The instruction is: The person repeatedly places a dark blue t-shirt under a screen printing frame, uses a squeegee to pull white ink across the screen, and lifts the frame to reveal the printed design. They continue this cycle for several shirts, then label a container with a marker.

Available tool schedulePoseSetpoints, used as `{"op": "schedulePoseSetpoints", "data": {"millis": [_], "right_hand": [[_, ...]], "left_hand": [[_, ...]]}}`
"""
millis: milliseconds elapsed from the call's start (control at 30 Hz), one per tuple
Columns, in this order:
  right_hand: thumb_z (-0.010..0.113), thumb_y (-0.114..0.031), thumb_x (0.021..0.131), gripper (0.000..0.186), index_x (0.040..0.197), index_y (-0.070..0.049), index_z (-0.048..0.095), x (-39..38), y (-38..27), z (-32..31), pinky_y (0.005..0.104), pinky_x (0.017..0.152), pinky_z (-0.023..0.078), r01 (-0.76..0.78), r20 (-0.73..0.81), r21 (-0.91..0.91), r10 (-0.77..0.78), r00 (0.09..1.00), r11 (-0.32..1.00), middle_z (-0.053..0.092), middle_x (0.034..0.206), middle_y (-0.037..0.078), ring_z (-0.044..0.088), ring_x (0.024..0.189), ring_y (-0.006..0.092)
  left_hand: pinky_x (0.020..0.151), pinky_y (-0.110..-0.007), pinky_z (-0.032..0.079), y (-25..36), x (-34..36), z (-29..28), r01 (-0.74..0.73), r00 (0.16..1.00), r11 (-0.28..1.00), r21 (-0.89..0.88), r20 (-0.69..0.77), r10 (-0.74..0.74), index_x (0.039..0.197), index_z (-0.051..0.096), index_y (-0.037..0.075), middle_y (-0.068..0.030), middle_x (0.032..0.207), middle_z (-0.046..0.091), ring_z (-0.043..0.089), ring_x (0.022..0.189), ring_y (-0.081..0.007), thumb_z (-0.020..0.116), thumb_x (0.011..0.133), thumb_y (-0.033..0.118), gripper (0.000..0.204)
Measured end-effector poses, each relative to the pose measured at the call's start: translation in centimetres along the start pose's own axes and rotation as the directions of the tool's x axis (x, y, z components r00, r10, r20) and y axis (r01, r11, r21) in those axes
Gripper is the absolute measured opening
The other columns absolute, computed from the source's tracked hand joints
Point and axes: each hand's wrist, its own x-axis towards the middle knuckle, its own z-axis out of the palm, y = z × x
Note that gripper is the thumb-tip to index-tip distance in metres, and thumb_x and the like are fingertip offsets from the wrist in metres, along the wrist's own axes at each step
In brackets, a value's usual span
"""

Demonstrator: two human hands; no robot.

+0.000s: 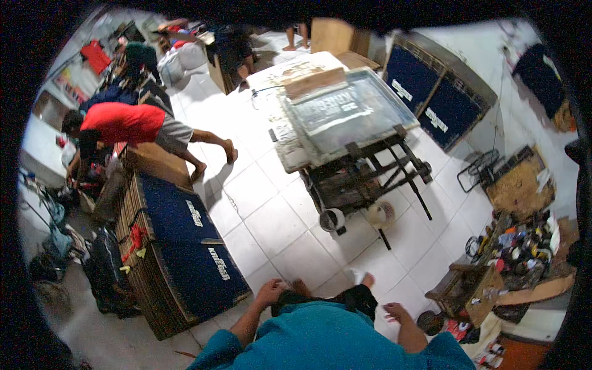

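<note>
My left hand (269,292) hangs beside my left hip with its fingers loosely bent and nothing visible in it. The nearest thing to it is a tall stack of boards (148,302), topped with navy cloth panels (194,262) bearing white print. On my other side, my right hand (395,313) is held low, empty, its fingers partly apart. Ahead of me, a screen-printing frame (385,114) with a wooden edge rests tilted on a worn table (290,151) with a dark metal stand. Neither hand touches the frame or the boards.
Two rolls of tape (332,219) hang at the table's near side. At left, a person in a red shirt (126,123) bends over clutter. More navy panels (425,92) lean at far right. A wooden stool (472,290) and a heap of bottles (524,246) stand nearer right.
</note>
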Motion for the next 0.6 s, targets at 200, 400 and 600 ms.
{"op": "schedulePoseSetpoints", "data": {"millis": [200, 400, 600], "right_hand": [[0.065, -0.059, 0.093, 0.078, 0.139, 0.004, 0.056, 1.5, -26.5, 21.4, 0.0403, 0.104, 0.048, 0.331, 0.074, -0.645, -0.375, 0.924, 0.688, 0.064, 0.135, 0.023, 0.062, 0.123, 0.0343], [0.063, -0.048, 0.099, 0.064, 0.138, 0.002, 0.057, 4.4, -49.2, 36.0, 0.0381, 0.093, 0.052, 0.548, 0.402, -0.618, -0.373, 0.836, 0.563, 0.067, 0.127, 0.018, 0.065, 0.11, 0.0254], [0.074, -0.045, 0.092, 0.065, 0.132, 0.005, 0.06, 17.5, -67.3, 45.7, 0.037, 0.085, 0.055, 0.472, 0.389, -0.797, -0.278, 0.878, 0.377, 0.071, 0.114, 0.019, 0.069, 0.099, 0.0238]], "left_hand": [[0.095, -0.041, 0.054, -1.6, 2.8, -11.7, -0.041, 0.991, 0.986, -0.159, -0.131, 0.02, 0.134, 0.059, 0.0, -0.0231, 0.121, 0.07, 0.068, 0.112, -0.0314, 0.069, 0.095, 0.038, 0.056], [0.094, -0.04, 0.054, 0.4, 11.9, -20.3, -0.095, 0.976, 0.924, -0.371, -0.218, 0.013, 0.136, 0.058, -0.002, -0.0227, 0.12, 0.069, 0.068, 0.11, -0.0306, 0.066, 0.098, 0.039, 0.056], [0.091, -0.04, 0.055, -6.4, 17.7, -26.7, 0.156, 0.868, 0.836, -0.526, -0.331, -0.37, 0.132, 0.061, -0.001, -0.0212, 0.119, 0.071, 0.069, 0.108, -0.0295, 0.069, 0.096, 0.037, 0.053]]}}
